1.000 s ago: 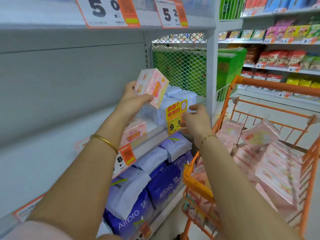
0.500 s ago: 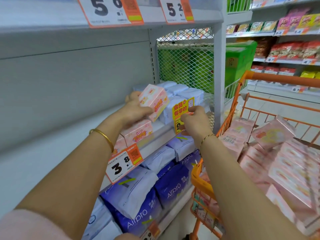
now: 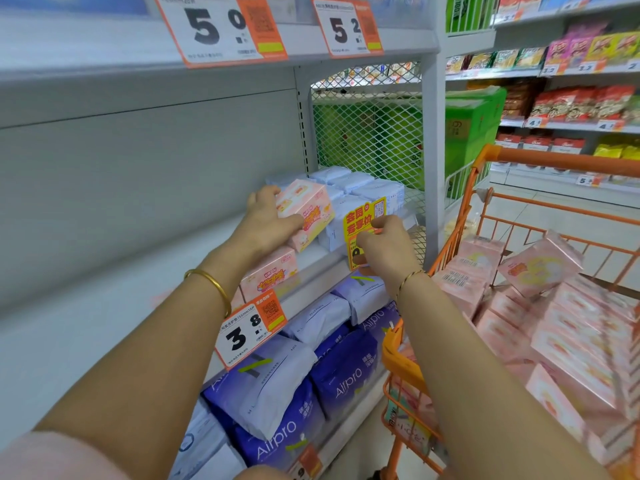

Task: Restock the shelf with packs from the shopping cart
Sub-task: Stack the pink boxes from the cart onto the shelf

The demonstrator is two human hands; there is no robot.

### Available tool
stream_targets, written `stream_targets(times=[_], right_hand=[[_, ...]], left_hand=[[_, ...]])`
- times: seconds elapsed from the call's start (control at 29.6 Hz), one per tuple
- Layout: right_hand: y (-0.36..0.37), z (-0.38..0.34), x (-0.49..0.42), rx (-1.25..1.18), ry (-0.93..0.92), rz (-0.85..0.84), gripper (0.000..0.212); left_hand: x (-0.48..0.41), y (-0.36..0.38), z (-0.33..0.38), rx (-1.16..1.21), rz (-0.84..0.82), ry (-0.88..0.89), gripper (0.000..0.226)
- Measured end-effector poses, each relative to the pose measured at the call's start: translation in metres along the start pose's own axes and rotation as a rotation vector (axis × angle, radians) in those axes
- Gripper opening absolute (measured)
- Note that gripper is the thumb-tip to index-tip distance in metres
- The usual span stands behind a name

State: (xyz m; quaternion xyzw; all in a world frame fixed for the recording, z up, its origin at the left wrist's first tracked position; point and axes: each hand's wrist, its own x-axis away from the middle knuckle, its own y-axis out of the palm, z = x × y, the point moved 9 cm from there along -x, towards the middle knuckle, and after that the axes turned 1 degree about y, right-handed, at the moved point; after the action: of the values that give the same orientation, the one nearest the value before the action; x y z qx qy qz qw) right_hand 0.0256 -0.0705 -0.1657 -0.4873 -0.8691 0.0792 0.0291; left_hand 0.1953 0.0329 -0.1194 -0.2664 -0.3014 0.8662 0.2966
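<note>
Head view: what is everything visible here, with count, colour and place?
held pack: one, pink, above the middle shelf.
shelved pack: one clear, pink, shelf front, under the held one.
pale packs: several, light blue, same shelf by the mesh.
yellow tag: one, shelf edge.
Airpro packs: several, blue and lilac, one level below.
shopping cart: one, orange, right.
cart packs: many, pink, inside the cart.
left hand: grips the held pack.
right hand: pinches the yellow tag.

Pink pack (image 3: 306, 211), tilted in your left hand (image 3: 263, 225), just above a second pack (image 3: 270, 275) lying on the grey shelf (image 3: 313, 287); spare packs (image 3: 540, 266) heaped in your orange cart (image 3: 554, 161).
</note>
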Motion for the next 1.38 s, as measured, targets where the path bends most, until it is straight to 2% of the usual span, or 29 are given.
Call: stream_targets(times=[0.17, 0.3, 0.64, 0.71, 0.78, 0.84, 0.94, 1.05, 1.15, 1.25, 1.32, 1.38], right_hand=[[0.004, 0.0, 0.002, -0.041, 0.019, -0.024, 0.035], [0.006, 0.001, 0.004, -0.053, 0.034, -0.036, 0.034], [0.012, 0.003, 0.004, -0.017, 0.051, -0.058, 0.034], [0.012, 0.003, 0.004, -0.01, 0.055, -0.063, 0.035], [0.014, 0.002, 0.006, -0.015, 0.058, -0.071, 0.037], [0.015, 0.002, 0.006, -0.023, 0.059, -0.081, 0.038], [0.018, 0.001, 0.008, -0.027, 0.063, -0.103, 0.037], [0.021, 0.0, 0.011, -0.008, 0.065, -0.127, 0.038], [0.019, -0.006, 0.018, 0.08, 0.033, -0.13, 0.037], [-0.006, -0.018, 0.021, 0.202, -0.032, -0.075, 0.035], [-0.034, -0.023, 0.022, 0.301, -0.067, -0.022, 0.032], [-0.066, -0.023, 0.029, 0.431, -0.106, 0.022, 0.028]], left_hand=[[0.007, -0.004, 0.009, -0.033, 0.038, 0.078, 0.045], [0.011, -0.001, 0.01, -0.12, 0.024, 0.098, 0.045], [0.011, 0.032, -0.006, -0.411, -0.249, 0.021, 0.052], [0.009, 0.034, -0.011, -0.425, -0.274, -0.005, 0.057], [0.01, 0.034, -0.018, -0.401, -0.316, -0.054, 0.073], [0.011, 0.027, -0.024, -0.266, -0.324, -0.109, 0.083], [0.011, 0.006, -0.027, -0.144, -0.254, -0.132, 0.064], [0.017, -0.013, -0.026, -0.269, -0.213, -0.121, 0.052], [0.031, -0.025, -0.011, -0.301, -0.116, -0.057, 0.047], [0.055, -0.016, 0.031, -0.253, -0.018, 0.121, 0.04], [0.075, 0.007, 0.059, -0.155, -0.031, 0.211, 0.036], [0.095, 0.041, 0.084, -0.072, -0.129, 0.283, 0.034]])
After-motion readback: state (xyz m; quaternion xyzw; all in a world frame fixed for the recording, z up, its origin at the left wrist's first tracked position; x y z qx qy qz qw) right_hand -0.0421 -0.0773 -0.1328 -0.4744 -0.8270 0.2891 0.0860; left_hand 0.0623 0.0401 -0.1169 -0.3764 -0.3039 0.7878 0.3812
